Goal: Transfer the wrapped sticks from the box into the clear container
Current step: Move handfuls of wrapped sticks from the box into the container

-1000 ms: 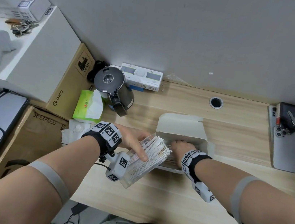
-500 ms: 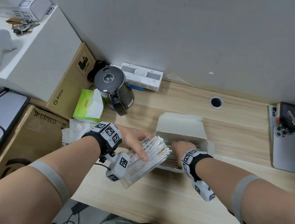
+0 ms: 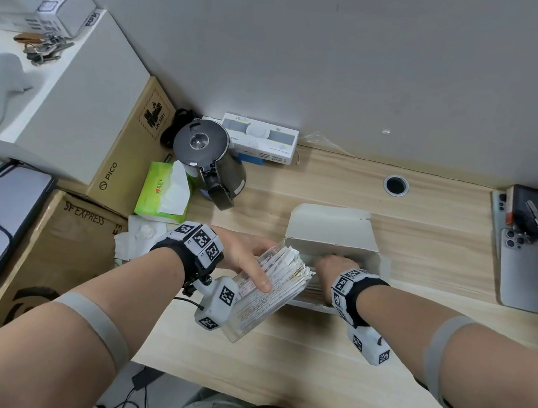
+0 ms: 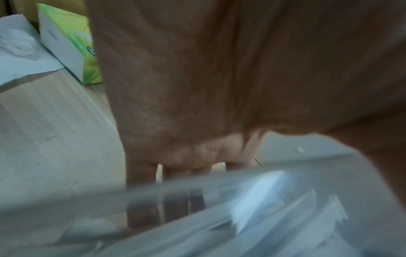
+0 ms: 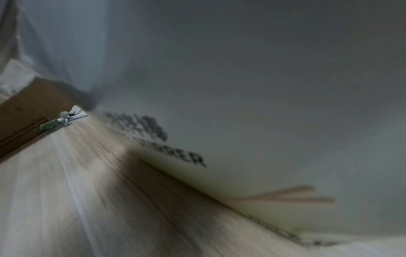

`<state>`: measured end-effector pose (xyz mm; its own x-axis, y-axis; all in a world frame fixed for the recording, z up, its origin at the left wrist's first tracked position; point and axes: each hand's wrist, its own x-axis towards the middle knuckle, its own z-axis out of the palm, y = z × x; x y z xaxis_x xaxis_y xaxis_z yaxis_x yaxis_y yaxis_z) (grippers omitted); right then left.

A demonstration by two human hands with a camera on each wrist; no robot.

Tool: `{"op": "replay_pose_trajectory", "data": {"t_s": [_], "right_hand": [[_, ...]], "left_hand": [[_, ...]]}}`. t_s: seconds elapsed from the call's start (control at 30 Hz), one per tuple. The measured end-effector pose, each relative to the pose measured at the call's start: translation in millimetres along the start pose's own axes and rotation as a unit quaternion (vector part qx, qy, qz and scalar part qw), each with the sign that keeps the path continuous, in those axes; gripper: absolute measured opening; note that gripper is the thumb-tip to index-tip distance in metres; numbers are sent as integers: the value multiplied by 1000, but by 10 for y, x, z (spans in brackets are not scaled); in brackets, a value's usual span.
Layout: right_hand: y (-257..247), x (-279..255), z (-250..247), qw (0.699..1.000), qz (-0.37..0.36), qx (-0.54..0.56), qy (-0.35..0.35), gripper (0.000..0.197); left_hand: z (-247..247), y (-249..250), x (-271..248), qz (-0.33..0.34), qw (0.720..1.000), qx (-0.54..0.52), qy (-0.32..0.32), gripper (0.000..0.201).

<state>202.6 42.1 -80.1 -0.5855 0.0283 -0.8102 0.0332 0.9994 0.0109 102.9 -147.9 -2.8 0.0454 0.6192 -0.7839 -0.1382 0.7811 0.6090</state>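
Left hand grips the clear container, tilted, thumb across its wall, wrapped sticks bristling from its mouth. Just beside it the right hand reaches down inside the open box; its fingers are hidden, so their state can't be told.
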Motion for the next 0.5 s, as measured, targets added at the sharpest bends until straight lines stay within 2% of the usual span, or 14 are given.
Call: {"op": "replay_pose_trajectory", "data": {"t_s": [0.13, 0.3, 0.5], "right_hand": [[27, -36, 2, 999, -5, 12, 36, 49], [14, -48, 11, 997, -7, -3, 73, 71], [-12, -14, 22, 998, -20, -7, 52, 61]], "left_hand": [[4, 22, -3, 3, 1000, 6, -8, 73], [43, 52, -19, 15, 1000, 7, -7, 86], [44, 40, -3, 16, 1000, 16, -3, 86]]}}
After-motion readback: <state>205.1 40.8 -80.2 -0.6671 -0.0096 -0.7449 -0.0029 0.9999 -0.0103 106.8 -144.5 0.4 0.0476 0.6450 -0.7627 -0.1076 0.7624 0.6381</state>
